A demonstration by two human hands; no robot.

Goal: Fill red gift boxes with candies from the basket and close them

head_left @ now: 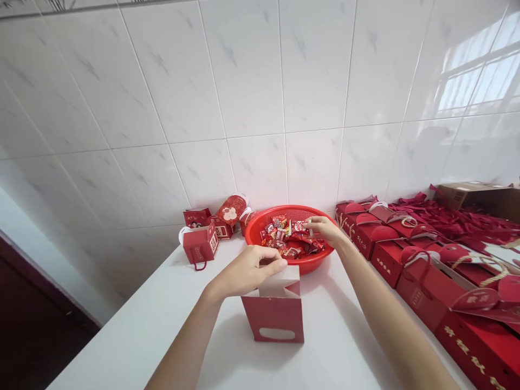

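A left hand (249, 268) is gripping the top of a box (276, 315) standing on the table (341, 336), while the right hand (326, 230) is hovering over candies (280, 234) in the basket (311, 264), its grip unclear.

1. Your L hand (254, 268) is at the top of the open red box (278, 319), fingers curled by its flaps (exact grip partly hidden).
2. Your R hand (323, 230) reaches into the red basket (303, 267), fingertips at the wrapped sweets (280, 235); can't tell if any are held.
3. Box + basket are on your white table (162, 319), basket nr the tiled wall (252, 81).
4. Far L: small red cartons (197, 245) w/ printed sides.
5. On your R: rows of red gift boxes (422, 287), dark-red strips (426, 216) behind, plus a brown cardboard box (467, 197).
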